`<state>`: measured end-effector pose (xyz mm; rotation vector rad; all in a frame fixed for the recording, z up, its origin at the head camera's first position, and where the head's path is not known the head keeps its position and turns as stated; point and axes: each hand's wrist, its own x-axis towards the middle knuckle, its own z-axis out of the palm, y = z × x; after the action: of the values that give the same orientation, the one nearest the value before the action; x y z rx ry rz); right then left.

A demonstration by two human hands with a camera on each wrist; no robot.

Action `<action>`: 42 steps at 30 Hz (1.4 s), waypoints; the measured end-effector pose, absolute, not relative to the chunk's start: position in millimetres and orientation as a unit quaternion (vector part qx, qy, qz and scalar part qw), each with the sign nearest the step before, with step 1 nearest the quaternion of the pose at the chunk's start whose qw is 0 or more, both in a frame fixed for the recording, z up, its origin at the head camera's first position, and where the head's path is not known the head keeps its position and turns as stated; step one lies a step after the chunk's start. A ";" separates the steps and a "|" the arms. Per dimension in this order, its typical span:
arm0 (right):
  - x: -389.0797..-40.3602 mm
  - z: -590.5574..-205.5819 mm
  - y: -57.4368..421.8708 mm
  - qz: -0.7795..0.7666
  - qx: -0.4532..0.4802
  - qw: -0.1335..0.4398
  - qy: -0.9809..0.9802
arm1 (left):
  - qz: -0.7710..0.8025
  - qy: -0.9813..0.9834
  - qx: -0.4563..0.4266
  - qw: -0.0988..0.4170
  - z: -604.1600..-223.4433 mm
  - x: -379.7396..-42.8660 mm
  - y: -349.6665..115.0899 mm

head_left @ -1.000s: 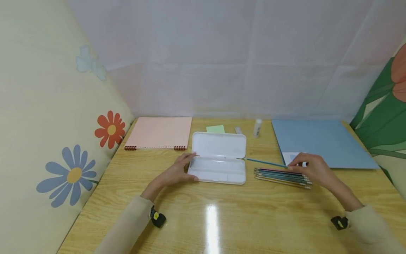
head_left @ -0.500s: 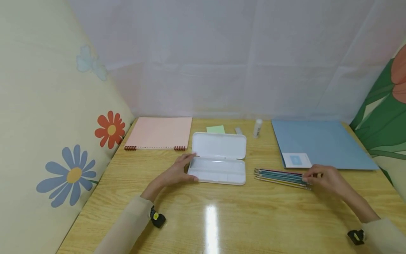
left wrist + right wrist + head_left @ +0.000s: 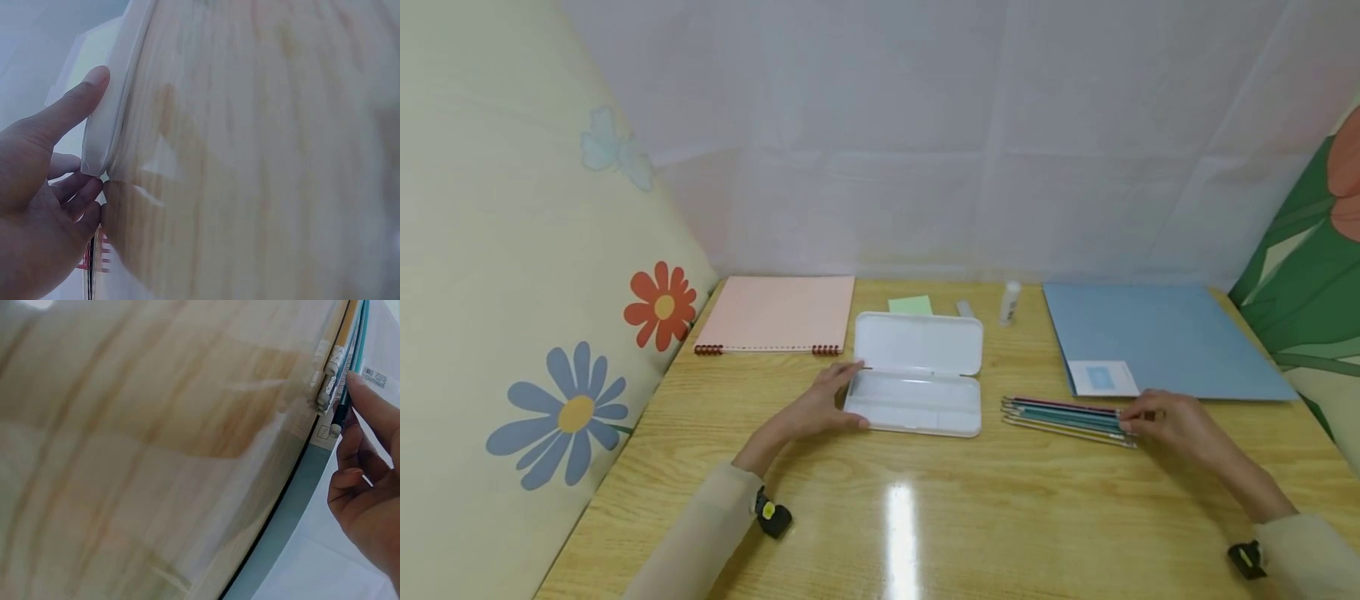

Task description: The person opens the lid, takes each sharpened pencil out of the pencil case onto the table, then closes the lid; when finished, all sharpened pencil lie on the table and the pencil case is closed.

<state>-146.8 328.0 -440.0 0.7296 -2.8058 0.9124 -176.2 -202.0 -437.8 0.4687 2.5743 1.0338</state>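
An open white pencil case [image 3: 917,404] lies mid-table, its lid [image 3: 917,342] folded back; I see no pencils in it. My left hand [image 3: 816,408] holds its left end, thumb along the front and fingers around the back corner. To the right of the case is a bundle of pencils [image 3: 1060,415], points facing left. My right hand [image 3: 1172,423] is at the eraser ends of the bundle. In the right wrist view, thumb and forefinger pinch a teal pencil [image 3: 359,350] near its dark end, beside yellow and other pencils.
A pink spiral notebook [image 3: 778,312] lies at the back left and a blue folder [image 3: 1172,342] at the back right. Behind the case are green sticky notes [image 3: 910,305], a small grey-white piece [image 3: 965,309] and an upright glue stick [image 3: 1010,303].
My right hand has moved right and toward me, bringing a blue pencil back from beside the case to the bundle. It has barely moved since half a second ago. The left hand is still.
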 end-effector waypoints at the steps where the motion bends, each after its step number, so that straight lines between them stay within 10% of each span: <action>1: -147.1 -440.3 327.8 0.298 0.244 0.055 -0.921 | 0.363 0.903 0.165 0.163 -437.6 -176.1 -201.9; 24: -159.1 -428.7 307.5 0.252 0.283 0.095 -0.920 | 0.353 0.906 0.167 0.163 -435.3 -176.0 -199.6; 42: -202.7 -388.1 201.3 0.303 0.244 0.065 -0.919 | 0.346 0.908 0.183 0.149 -438.6 -176.7 -204.4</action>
<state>-202.7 201.3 -388.1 0.7377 -2.7726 0.9146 -176.7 -204.4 -438.6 0.5261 2.6112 0.9941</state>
